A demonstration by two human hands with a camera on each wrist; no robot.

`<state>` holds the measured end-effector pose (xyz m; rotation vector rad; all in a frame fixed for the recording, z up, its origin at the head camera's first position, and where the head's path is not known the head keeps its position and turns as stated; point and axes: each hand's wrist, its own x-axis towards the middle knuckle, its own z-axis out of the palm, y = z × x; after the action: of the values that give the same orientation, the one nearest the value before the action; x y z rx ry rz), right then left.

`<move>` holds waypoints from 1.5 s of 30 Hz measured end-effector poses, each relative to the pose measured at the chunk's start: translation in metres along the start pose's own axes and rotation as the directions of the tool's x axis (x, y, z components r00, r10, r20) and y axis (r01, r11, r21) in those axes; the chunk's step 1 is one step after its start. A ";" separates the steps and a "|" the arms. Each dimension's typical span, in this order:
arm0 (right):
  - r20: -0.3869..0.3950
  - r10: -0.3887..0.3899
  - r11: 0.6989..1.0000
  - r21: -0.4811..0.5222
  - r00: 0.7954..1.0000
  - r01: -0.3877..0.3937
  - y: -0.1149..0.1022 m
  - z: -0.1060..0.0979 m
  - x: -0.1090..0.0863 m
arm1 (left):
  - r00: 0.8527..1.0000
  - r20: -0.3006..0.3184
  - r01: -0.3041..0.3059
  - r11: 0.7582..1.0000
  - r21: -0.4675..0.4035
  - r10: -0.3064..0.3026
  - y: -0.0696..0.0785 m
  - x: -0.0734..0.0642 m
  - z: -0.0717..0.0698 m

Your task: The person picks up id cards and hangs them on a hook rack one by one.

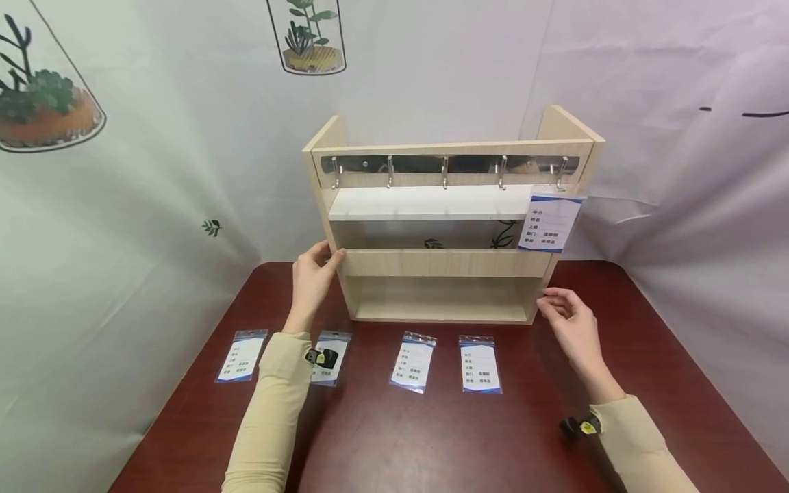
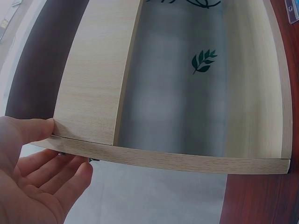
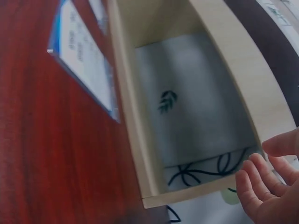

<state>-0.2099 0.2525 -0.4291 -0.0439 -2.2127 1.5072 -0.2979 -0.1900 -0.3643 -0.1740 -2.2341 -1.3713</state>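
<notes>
A pale wooden shelf unit (image 1: 444, 263) stands upright on the table, with a row of metal hooks along its upper front. The left hand (image 1: 314, 277) grips its left side panel (image 2: 163, 158), thumb at the front edge and fingers around the outside. By the opposite side panel (image 3: 196, 191), the right hand (image 1: 573, 325) has its thumb and loosely bent fingertips right at the edge. From the rightmost hook hangs a clear-sleeved name badge (image 1: 550, 222) with blue borders. Several more badges lie in front, among them one badge (image 1: 414, 363) near the middle.
On the dark red table (image 1: 444, 438), a badge (image 1: 242, 356) lies at far left and another badge (image 1: 480, 365) right of the middle. A further badge (image 1: 339, 342) is partly hidden by the left forearm. A white printed cloth (image 1: 185, 185) hangs behind the shelf.
</notes>
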 end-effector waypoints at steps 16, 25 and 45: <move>0.218 -0.030 0.978 -0.195 0.976 0.074 0.013 0.025 -0.005 | 1.000 -0.004 -0.002 1.000 -0.004 0.002 0.001 -0.001 0.001; 0.371 0.024 0.966 -0.249 0.928 0.074 0.014 0.031 0.000 | 1.000 -0.006 -0.007 1.000 0.001 0.007 -0.001 0.001 0.001; 0.613 0.014 0.950 -0.255 0.790 0.182 0.027 0.043 0.001 | 1.000 -0.006 -0.002 1.000 0.003 0.002 0.000 0.000 0.000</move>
<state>-0.2332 0.2261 -0.4659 0.5162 -2.8945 1.2227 -0.2980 -0.1903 -0.3643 -0.1714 -2.2303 -1.3660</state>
